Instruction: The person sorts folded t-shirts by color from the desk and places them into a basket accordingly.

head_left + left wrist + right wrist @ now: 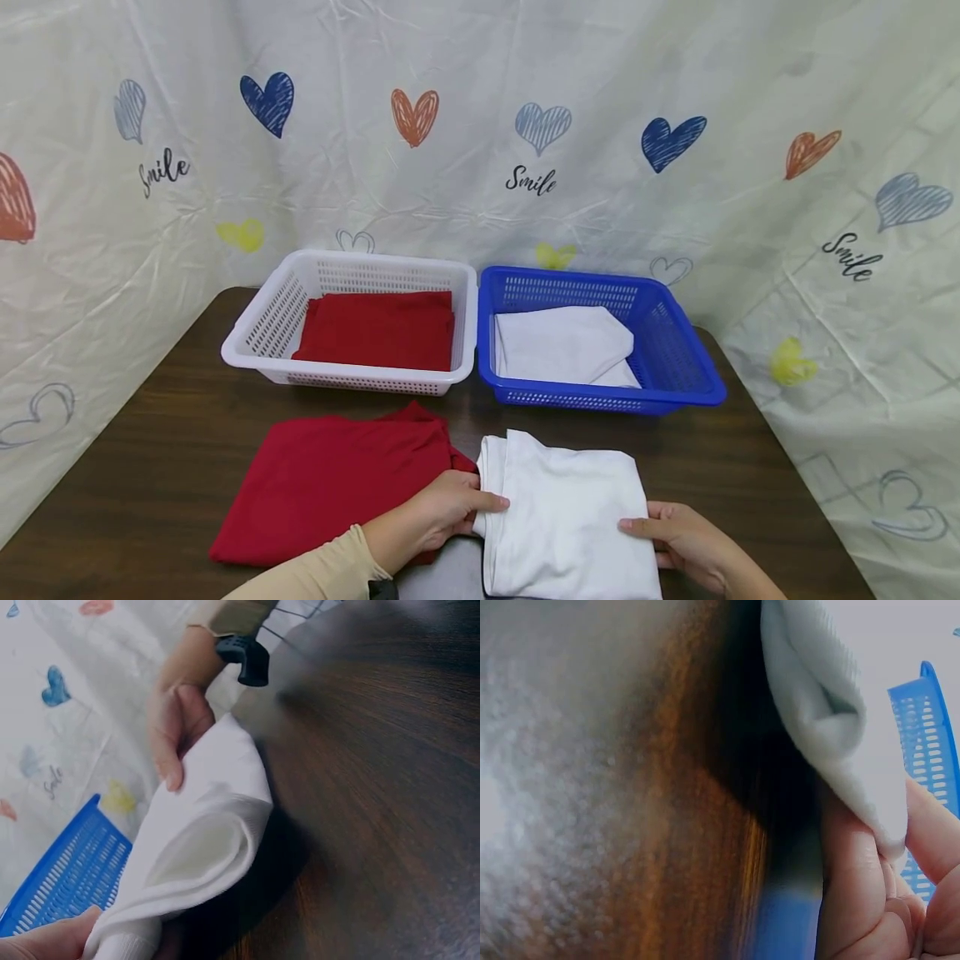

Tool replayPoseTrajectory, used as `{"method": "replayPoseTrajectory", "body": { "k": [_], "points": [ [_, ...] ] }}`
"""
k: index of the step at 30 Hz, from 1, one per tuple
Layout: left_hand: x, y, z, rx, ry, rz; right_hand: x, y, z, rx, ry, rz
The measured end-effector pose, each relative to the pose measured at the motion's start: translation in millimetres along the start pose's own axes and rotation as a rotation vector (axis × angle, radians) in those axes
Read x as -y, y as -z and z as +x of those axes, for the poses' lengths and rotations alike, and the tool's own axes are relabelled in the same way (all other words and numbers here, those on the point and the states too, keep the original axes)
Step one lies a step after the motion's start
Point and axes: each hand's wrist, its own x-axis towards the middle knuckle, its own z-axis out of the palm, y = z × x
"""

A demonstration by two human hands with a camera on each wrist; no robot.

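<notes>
Both hands hold a folded white cloth (pixel 570 517) by its opposite sides, close over the dark table. My left hand (pixel 450 508) pinches the left edge, thumb on top and fingers underneath. At the right edge, my right hand (pixel 682 542) grips the cloth the same way. In the left wrist view, the white cloth (pixel 210 795) shows its layers curling open along the near edge, with a shadow beneath. The right wrist view has the right hand's thumb and fingers (pixel 855 877) around a corner of the cloth. A folded red cloth (pixel 337 483) lies just left of the white one.
Behind the cloths stand a white basket (pixel 247 333) with a folded red cloth (pixel 378 333) in it, and a blue basket (pixel 678 342) with a folded white cloth (pixel 558 342). Their sides nearly meet. A printed curtain (pixel 480 50) hangs behind the wooden table (pixel 135 500).
</notes>
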Motion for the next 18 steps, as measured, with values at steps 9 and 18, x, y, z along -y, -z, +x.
{"method": "replayPoseTrajectory", "body": {
  "k": [9, 18],
  "points": [
    [-1.1, 0.0, 1.6, -0.004, -0.018, -0.015, 1.4, 2.8, 2.3, 0.022, 0.026, 0.006],
    [0.4, 1.2, 2.5, -0.018, -0.027, -0.023, 1.3, 3.1, 3.5, 0.019, 0.028, 0.01]
  ]
}}
